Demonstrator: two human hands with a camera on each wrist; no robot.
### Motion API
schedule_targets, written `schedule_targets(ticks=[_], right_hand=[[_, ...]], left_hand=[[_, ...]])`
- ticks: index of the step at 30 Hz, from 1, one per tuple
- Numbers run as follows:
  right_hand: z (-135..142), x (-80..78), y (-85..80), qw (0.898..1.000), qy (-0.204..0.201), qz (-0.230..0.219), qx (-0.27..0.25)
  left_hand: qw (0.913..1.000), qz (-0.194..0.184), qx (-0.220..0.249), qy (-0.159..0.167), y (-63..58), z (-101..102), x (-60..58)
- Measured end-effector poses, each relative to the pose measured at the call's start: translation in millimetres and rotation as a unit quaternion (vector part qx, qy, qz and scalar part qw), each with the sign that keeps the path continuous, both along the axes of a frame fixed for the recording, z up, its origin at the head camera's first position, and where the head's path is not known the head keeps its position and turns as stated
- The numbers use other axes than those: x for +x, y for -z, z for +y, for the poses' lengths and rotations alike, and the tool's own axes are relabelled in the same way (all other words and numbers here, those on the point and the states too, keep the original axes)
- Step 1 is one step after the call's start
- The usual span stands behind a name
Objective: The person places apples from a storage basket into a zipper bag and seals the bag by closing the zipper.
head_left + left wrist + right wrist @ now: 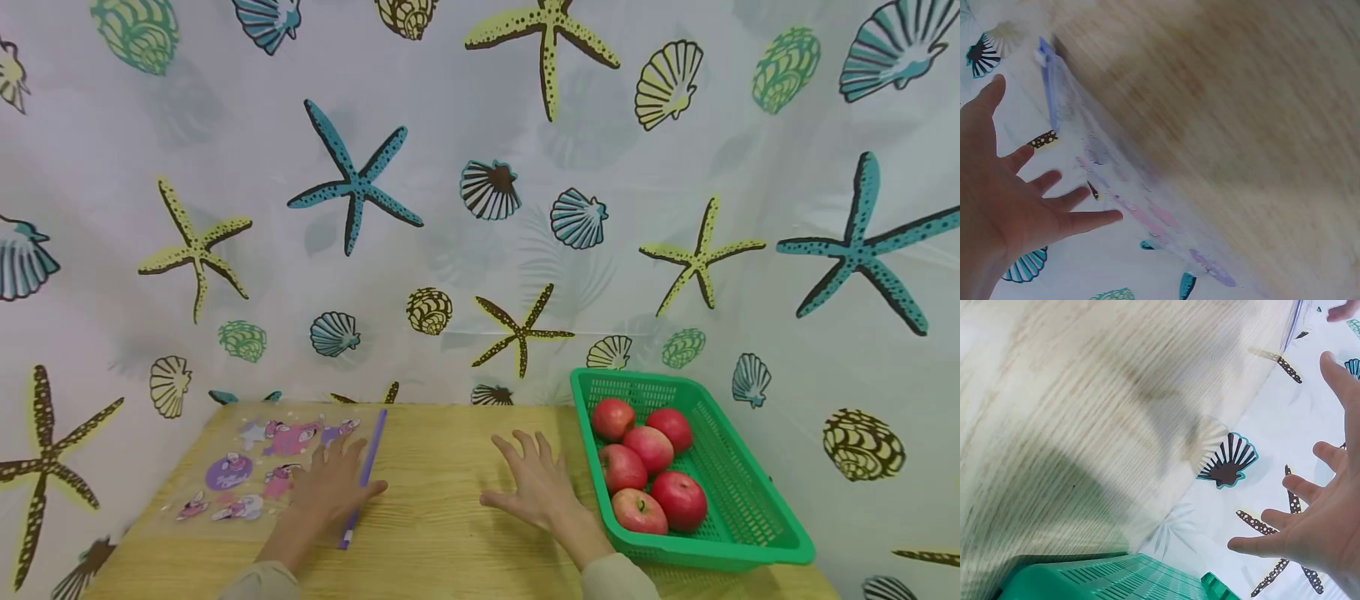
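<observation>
lying flat: clear bag (251, 482), purple edge (377, 433), pink-purple cartoon prints (228, 472)

No text legible. Purple round print (228, 472) on the clear pouch (258, 487), left of the green basket (712, 548): pale marks, too small to read.

Right hand (1329, 528) is in front of starfish-and-shell-print cloth (1229, 472), fingers spread; slotted green basket (1110, 576) sits on wood-grain table (1066, 400).
</observation>
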State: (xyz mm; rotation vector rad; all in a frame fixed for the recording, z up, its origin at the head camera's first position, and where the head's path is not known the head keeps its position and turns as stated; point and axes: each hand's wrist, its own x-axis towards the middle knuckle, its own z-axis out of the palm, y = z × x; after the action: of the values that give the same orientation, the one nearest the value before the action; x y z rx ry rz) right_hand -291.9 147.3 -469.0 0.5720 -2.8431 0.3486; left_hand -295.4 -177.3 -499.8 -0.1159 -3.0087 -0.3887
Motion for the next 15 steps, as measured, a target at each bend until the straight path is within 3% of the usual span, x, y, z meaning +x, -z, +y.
schedule_targets(ticks=[6,10,15], right_hand=[[2.0,-0.8,1.4,1.000,0.001,0.022,0.007],[3.9,-1.4,2.5,0.999,-0.009,0.039,0.005],[3.7,-1.4,3.6,0.997,-0.036,0.067,-0.002]], left_hand=[[0.9998,-0.004,-0.002,-0.018,11.2,-11.2,-5.2],[0.9997,0.005,-0.003,-0.023,11.2,-14.5,-4.2],[0.9996,-0.010,0.010,-0.023,10.0,-16.8,-0.8]])
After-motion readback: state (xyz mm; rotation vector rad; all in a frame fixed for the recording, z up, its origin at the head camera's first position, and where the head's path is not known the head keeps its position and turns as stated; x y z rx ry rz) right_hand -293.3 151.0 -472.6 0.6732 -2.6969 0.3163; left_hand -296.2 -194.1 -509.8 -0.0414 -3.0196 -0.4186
